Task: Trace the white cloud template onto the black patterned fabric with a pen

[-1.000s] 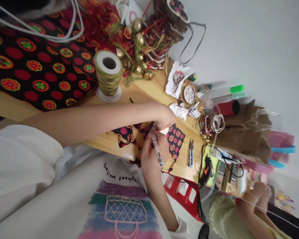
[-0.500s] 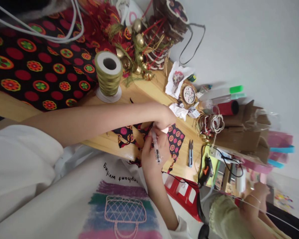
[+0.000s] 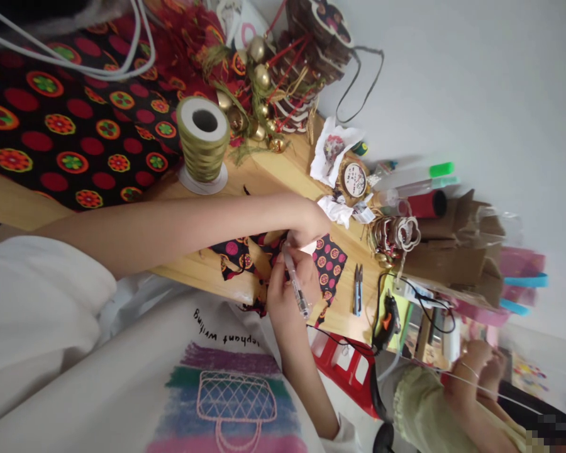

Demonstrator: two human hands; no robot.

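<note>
My right hand [image 3: 295, 289] is closed around a clear-barrelled pen [image 3: 296, 286], its tip end pointing toward my left hand. My left hand [image 3: 314, 223] bends down at the wrist close beside it, over the work; its fingers are mostly hidden. A small white piece [image 3: 308, 246] shows between the two hands, lying on dark patterned fabric [image 3: 330, 261] with pink and orange circles. More cut fabric scraps [image 3: 236, 257] lie under and left of my hands. To the right of the fabric are blue-handled thread snips [image 3: 358, 292].
A spool of olive thread [image 3: 202, 148] stands beyond my left forearm, near printed cloth [image 3: 75, 132] and gold bells [image 3: 263, 77]. At right lie a hot glue gun [image 3: 387, 321] with its cord, cardboard boxes [image 3: 443, 248] and a red stool [image 3: 344, 362]. Another person's hands [image 3: 476, 368] are at lower right.
The pen's rear end dips and swings back slightly in my right hand. My left hand keeps its place. The whole view shifts a little, and the other person's hands move.
</note>
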